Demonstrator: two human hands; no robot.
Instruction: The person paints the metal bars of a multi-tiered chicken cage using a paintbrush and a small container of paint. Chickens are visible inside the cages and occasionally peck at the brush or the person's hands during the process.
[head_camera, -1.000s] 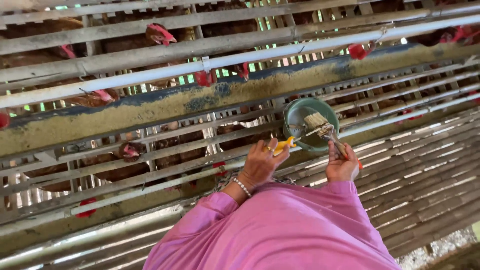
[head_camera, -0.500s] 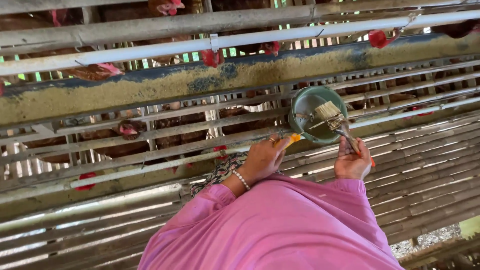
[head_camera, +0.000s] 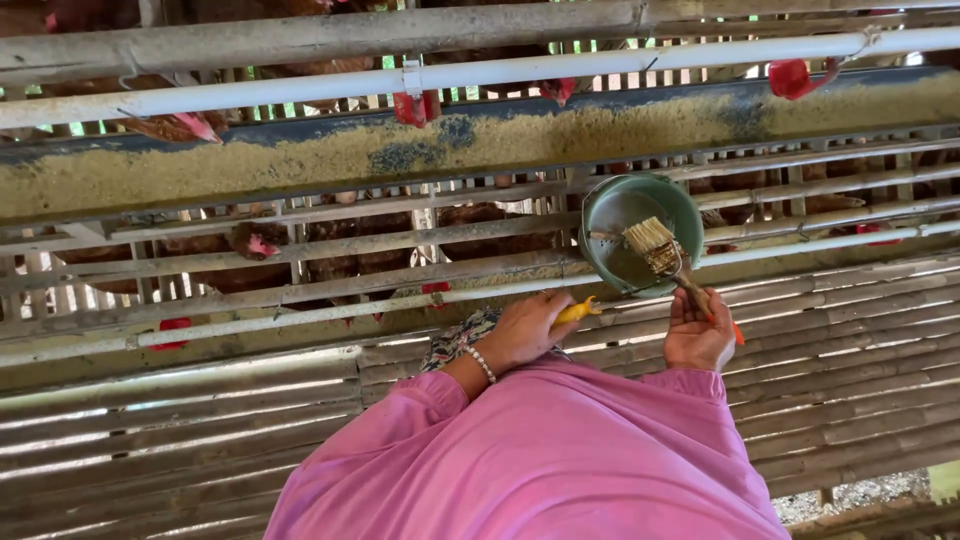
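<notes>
Right hand (head_camera: 697, 335) gripped brush (head_camera: 668, 255) inside green bowl (head_camera: 640, 235) at 1 o'clock, left hand (head_camera: 525, 330) closed on yellow handle (head_camera: 580, 312); risked tipping bowl, spilling contents through bamboo slats (head_camera: 850, 340).

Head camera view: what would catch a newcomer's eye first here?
Probably the bright pink sleeves filling the bottom, with the right hand holding a brush inside a green bowl at centre right. The left hand grips something yellow. Above, a feed-filled trough runs past caged hens.
</notes>
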